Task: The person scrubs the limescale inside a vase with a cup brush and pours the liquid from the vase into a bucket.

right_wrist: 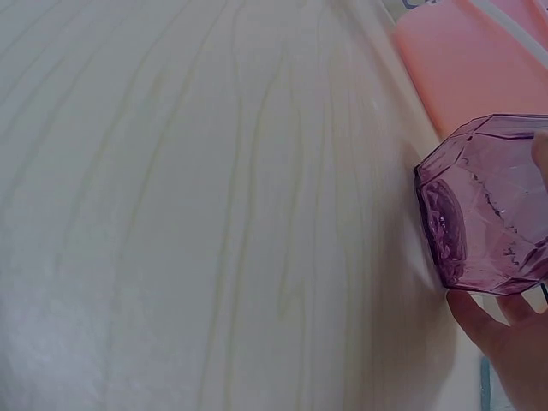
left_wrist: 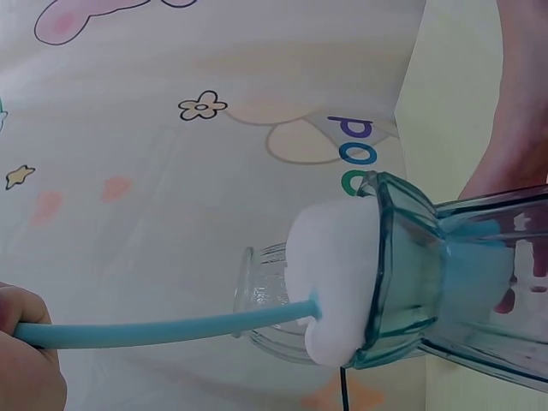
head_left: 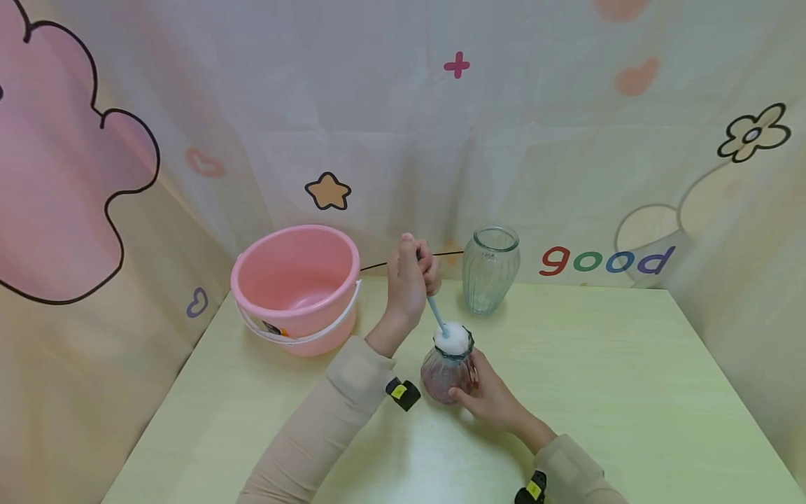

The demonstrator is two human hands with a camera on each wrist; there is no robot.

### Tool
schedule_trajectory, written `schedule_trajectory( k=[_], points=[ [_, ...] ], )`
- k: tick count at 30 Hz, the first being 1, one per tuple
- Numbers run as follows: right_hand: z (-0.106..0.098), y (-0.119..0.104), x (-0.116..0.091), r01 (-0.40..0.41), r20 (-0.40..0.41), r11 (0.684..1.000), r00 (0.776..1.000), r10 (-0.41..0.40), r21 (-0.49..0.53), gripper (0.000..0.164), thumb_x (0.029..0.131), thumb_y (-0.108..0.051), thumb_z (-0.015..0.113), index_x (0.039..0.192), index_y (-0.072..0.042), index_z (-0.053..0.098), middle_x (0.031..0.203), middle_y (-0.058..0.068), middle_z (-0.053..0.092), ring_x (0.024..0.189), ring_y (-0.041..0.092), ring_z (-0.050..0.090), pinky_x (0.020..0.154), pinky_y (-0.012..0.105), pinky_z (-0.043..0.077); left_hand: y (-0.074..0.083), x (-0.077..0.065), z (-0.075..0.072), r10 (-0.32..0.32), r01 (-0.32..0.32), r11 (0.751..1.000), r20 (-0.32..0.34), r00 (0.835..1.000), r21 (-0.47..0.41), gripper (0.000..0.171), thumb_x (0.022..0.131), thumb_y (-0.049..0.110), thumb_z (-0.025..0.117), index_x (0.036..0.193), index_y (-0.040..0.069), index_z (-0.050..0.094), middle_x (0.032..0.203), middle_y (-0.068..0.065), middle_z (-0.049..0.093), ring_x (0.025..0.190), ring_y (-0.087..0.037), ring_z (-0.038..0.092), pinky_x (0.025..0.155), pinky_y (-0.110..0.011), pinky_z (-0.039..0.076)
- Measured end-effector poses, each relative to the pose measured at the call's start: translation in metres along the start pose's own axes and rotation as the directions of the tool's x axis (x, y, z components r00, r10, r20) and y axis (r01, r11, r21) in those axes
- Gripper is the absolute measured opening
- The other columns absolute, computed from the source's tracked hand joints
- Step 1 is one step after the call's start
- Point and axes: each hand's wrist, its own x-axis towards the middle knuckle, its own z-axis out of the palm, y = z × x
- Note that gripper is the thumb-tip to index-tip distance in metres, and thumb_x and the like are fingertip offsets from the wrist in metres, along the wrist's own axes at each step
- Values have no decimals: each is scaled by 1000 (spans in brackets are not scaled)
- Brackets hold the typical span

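Observation:
My left hand (head_left: pixel 409 280) grips the blue handle of a sponge brush (left_wrist: pixel 180 329), curled fingers around its upper end. The brush's white sponge head (head_left: pixel 452 339) bulges out of the mouth of a small glass vase (head_left: pixel 441 378). Teal glass with a wavy rim forms the vase's neck; its lower body (right_wrist: pixel 488 205) is faceted and purple. My right hand (head_left: pixel 497 402) holds the vase by its right side, thumb at the front and fingers around the back. In the left wrist view, the sponge fills the rim, and the neck beyond looks bluish through the glass.
A pink bucket (head_left: pixel 296 285) with a white handle stands at the back left of the pale green table (head_left: pixel 630 392). Behind the small vase is a taller clear ribbed glass vase (head_left: pixel 491 273). A printed curtain (head_left: pixel 378 105) hangs along the back and sides.

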Motion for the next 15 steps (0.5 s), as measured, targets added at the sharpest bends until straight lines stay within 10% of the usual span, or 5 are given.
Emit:
schedule_trajectory(
  k=[15],
  points=[
    [-3, -3, -1, 48, 9, 998, 999, -48, -44, 78, 83, -15, 68, 142, -6, 19, 141, 19, 33, 128, 38, 35, 90, 54, 43, -1, 0, 8, -21, 22, 998, -2, 1000, 62, 48, 95, 39, 25, 57, 10, 29, 44, 5, 27, 34, -12, 20, 35, -27, 18]
  ],
)
